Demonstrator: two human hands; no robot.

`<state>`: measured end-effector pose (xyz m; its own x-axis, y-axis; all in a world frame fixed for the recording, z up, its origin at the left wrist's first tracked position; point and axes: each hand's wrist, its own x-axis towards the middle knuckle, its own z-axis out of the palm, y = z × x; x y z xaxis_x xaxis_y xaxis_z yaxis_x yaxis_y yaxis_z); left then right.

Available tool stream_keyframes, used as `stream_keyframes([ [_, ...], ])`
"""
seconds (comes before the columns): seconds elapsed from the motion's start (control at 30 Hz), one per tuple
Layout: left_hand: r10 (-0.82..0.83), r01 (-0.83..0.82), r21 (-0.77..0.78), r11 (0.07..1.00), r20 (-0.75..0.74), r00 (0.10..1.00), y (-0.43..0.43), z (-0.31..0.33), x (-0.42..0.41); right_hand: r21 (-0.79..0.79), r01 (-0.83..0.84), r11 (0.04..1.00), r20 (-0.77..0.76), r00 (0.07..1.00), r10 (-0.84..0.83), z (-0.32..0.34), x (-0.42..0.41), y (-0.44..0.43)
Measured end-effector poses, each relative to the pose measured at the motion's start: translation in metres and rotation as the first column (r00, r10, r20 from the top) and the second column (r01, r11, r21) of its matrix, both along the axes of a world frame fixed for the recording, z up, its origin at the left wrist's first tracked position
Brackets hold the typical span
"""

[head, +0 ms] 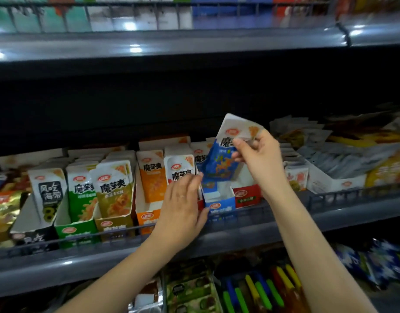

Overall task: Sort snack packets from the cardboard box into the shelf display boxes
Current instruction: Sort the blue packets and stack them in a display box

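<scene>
Right now your right hand (pixel 260 154) has its grip clamped on the upper part of a blue packet (pixel 218 164), pinched between thumb and fingers. The packet hangs tilted just above the blue display box (pixel 221 207) on the middle shelf (pixel 330 214). Your left hand (pixel 183 208) sits at that box's left wall, grip apart, fingers straight but blurred, thumb by the box front. An orange display box (pixel 147 216) stands left and a red display box (pixel 246 195) right.
</scene>
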<state>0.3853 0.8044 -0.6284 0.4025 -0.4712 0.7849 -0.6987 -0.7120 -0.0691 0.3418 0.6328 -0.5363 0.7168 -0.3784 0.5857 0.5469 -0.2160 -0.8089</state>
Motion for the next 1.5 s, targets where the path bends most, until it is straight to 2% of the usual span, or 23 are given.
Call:
stream_keyframes([
  [0.03, 0.042, -0.050, 0.091, 0.995, 0.094, 0.995, 0.000, -0.007, 0.007, 0.055, -0.023, 0.998, 0.054, 0.998, 0.020, 0.000, 0.008, -0.001],
  [0.1, 0.041, -0.069, 0.190, 0.979, 0.148, 0.988, 0.000, -0.018, 0.017, 0.153, -0.070, 0.986, 0.131, 0.990, 0.050, -0.002, 0.027, -0.004],
  [0.2, 0.043, -0.088, 0.229, 0.970, 0.194, 0.980, -0.003, -0.030, 0.023, 0.237, -0.115, 0.965, 0.181, 0.981, 0.073, -0.009, 0.054, -0.013],
  [0.27, 0.060, -0.108, 0.226, 0.968, 0.209, 0.976, -0.004, -0.032, 0.024, 0.234, -0.136, 0.963, 0.170, 0.981, 0.097, -0.014, 0.069, -0.018],
  [0.4, 0.064, -0.105, 0.213, 0.971, 0.192, 0.979, -0.005, -0.033, 0.025, 0.088, -0.113, 0.990, 0.067, 0.992, 0.107, -0.018, 0.090, -0.019],
  [0.5, 0.065, -0.106, 0.224, 0.969, 0.185, 0.981, -0.005, -0.034, 0.026, -0.022, -0.055, 0.998, 0.062, 0.996, 0.056, -0.016, 0.105, -0.016],
  [0.63, 0.045, -0.089, 0.250, 0.964, 0.176, 0.983, -0.004, -0.032, 0.023, -0.250, 0.023, 0.968, -0.077, 0.996, -0.043, -0.022, 0.118, -0.017],
  [0.73, 0.050, -0.098, 0.265, 0.959, 0.182, 0.982, -0.005, -0.030, 0.023, -0.311, 0.001, 0.951, -0.131, 0.990, -0.044, -0.028, 0.118, -0.012],
  [0.97, 0.035, -0.081, 0.256, 0.963, 0.179, 0.983, -0.004, -0.031, 0.025, -0.601, 0.162, 0.783, -0.145, 0.941, -0.306, -0.034, 0.117, -0.005],
  [1.2, 0.036, -0.078, 0.253, 0.964, 0.167, 0.985, -0.004, -0.032, 0.025, -0.782, 0.364, 0.506, 0.036, 0.837, -0.546, -0.045, 0.117, 0.000],
  [1.5, 0.044, -0.082, 0.262, 0.962, 0.146, 0.988, -0.004, -0.032, 0.025, -0.789, 0.413, 0.455, 0.079, 0.802, -0.592, -0.049, 0.121, 0.015],
])
